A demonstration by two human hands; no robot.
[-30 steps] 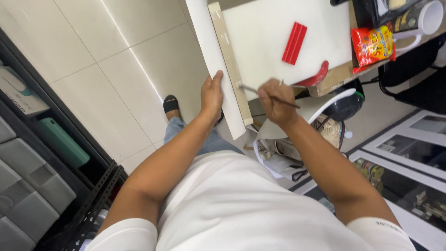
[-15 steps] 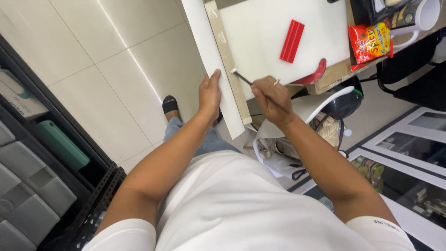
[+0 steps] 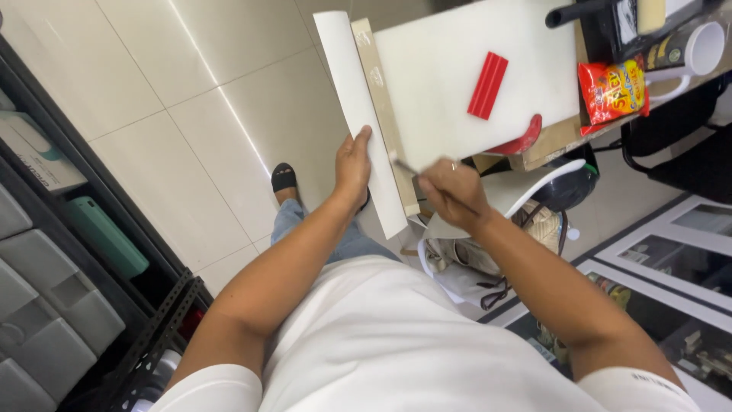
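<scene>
board (image 3: 473, 76) on the desk edge, white strip (image 3: 358, 114) peeled along its left side | looks light, stiff, sheet thin and likely crease-prone; best held by the strip's edge | left hand (image 3: 352, 164) flat on strip, fingers together | right hand (image 3: 450, 191) fisted round thin tool (image 3: 404, 164) at the seam | red block (image 3: 488, 84) lies on board

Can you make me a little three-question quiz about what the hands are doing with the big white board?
1. True or false: the left hand rests flat on the white board.
2. What colour is the flat block lying on the board? A blue, B red, C green
3. Fill in: the right hand grips a thin ____.

Key: 1 true. 2 B. 3 tool; its kind is too blurred to tell.
</scene>
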